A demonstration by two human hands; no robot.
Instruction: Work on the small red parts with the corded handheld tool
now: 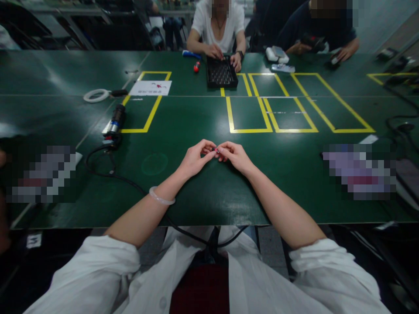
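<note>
My left hand (195, 158) and my right hand (235, 156) meet fingertip to fingertip over the middle of the green table (209, 192). Both are closed in a pinch around a tiny dark object (216, 150) with a reddish tint, too small to name. A pale bangle (161, 197) circles my left wrist. White sleeves cover my upper arms.
A dark cylindrical tool (115, 122) with a black cable (108, 168) lies to the left, near a white tape ring (96, 95) and a paper sheet (150, 87). Yellow tape rectangles (271, 114) mark the table. Across it, one person handles a black tray (221, 72); another sits further right.
</note>
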